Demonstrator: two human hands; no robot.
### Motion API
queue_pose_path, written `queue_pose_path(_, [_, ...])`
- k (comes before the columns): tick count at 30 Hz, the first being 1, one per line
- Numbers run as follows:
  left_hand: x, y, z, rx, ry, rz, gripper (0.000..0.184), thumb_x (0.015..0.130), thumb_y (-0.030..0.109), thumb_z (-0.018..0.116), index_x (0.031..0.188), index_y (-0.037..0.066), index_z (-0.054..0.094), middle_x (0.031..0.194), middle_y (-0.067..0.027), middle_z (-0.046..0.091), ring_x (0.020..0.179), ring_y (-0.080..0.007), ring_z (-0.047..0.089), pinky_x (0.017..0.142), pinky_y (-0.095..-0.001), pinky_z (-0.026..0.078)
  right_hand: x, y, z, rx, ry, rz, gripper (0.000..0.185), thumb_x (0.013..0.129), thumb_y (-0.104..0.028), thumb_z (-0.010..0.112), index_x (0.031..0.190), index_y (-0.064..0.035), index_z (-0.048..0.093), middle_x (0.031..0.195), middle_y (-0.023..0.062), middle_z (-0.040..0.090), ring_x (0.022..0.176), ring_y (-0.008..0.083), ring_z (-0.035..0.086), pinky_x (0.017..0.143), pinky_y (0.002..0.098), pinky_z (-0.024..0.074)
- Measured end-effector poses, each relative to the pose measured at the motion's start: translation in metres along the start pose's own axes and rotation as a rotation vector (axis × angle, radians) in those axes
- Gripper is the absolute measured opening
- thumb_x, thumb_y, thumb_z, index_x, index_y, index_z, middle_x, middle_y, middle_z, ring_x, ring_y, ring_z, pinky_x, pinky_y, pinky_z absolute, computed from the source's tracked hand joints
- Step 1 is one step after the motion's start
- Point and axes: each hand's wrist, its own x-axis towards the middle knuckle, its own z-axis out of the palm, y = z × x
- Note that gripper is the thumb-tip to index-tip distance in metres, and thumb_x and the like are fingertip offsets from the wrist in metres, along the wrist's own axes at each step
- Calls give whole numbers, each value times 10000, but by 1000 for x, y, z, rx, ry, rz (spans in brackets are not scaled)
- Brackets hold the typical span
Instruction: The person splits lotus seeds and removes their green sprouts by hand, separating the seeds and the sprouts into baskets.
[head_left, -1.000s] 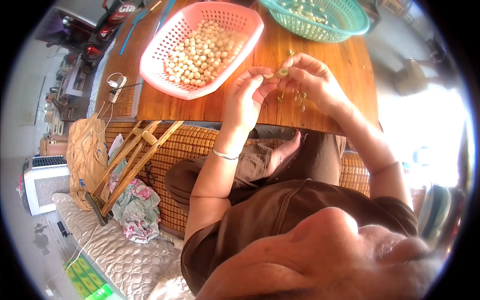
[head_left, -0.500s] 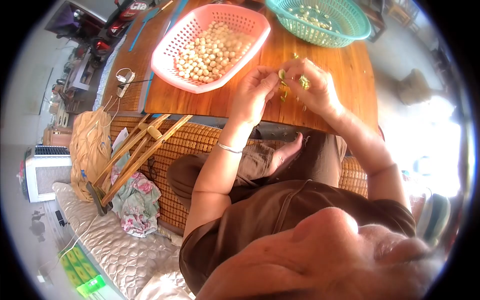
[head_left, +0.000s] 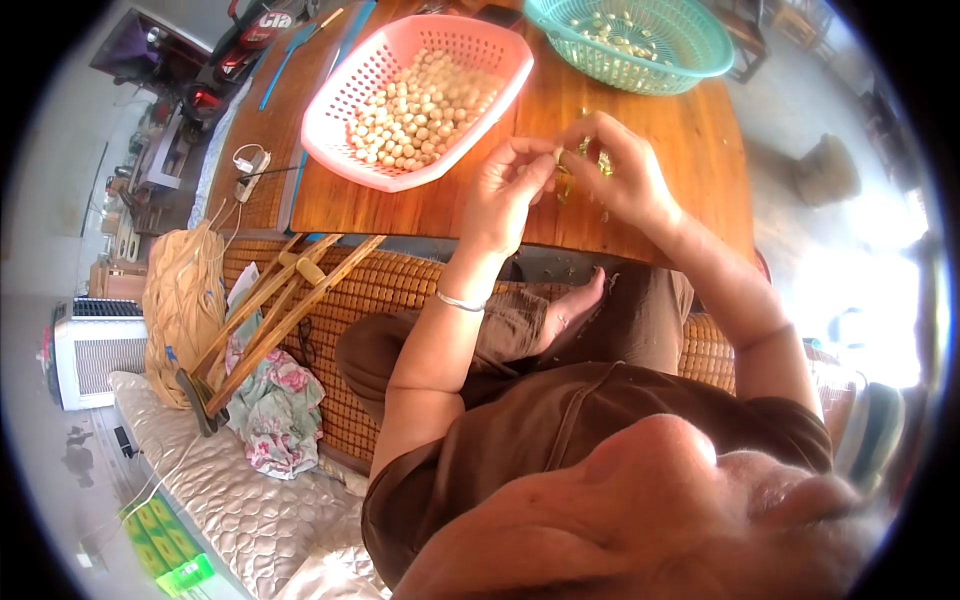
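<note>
My left hand [head_left: 505, 190] pinches a small pale seed [head_left: 559, 156], probably a lotus seed, between thumb and forefinger above the table. From the other side, my right hand [head_left: 630, 175] meets it, with its thumb and forefinger closed at the same seed. Beneath my fingers, small green-yellow bits [head_left: 604, 160] are scattered on the wood. Beyond my left hand is a pink basket [head_left: 330, 150] holding many round cream seeds [head_left: 415, 115]. A teal basket [head_left: 690, 78] with pale pieces in it stands farther back, past my right hand.
The wooden table [head_left: 690, 180] ends just in front of my lap. Wooden crutches [head_left: 290, 325] lean at the left beside a floral cloth [head_left: 275, 420]. A power strip [head_left: 252, 172] and a blue stick-like tool [head_left: 285, 65] lie at the table's left.
Both hands stay together over the table while the fingers shift slightly around the seed. The right fingers have moved closer in to it. The view has shifted a little.
</note>
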Motion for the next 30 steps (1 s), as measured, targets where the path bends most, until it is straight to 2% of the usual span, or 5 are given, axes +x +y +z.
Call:
queue_pose_path(4, [-1,-2,0,123,-15,63,110,932,104,682,1028,53,664,766,29,645,689,-30,569,605,-166,425,-2,8,1,33,-20,27,142,831,-24,687,959,-27,626,867,49,648,725,117,588,659,260,486])
queue_pose_path(12, [-2,-6,6,386,-11,174,114,943,98,671,1027,29,638,745,33,630,674,-17,553,603,-166,432,-3,11,-2,69,-85,121,99,845,-19,651,938,-24,615,858,42,632,727,102,579,667,250,481])
queue_pose_path(20, [-1,0,2,214,4,46,152,954,122,650,1094,61,642,874,39,650,726,-22,546,596,-156,389,0,9,-10,226,-139,341,89,887,-58,605,963,-14,617,842,1,628,759,57,560,688,238,473])
queue_pose_path(21, [-1,-1,2,182,-1,33,159,948,102,648,1102,60,643,953,21,674,744,-31,550,591,-158,379,0,12,-10,226,-137,340,89,887,-58,605,963,-14,617,842,1,628,759,57,560,688,238,473])
queue_pose_path(30, [0,3,4,228,65,48,117,965,137,625,1065,78,624,956,-15,654,739,-54,561,603,-166,410,6,36,-14,-19,31,188,115,881,-118,656,955,-30,651,863,46,674,757,131,627,682,287,504])
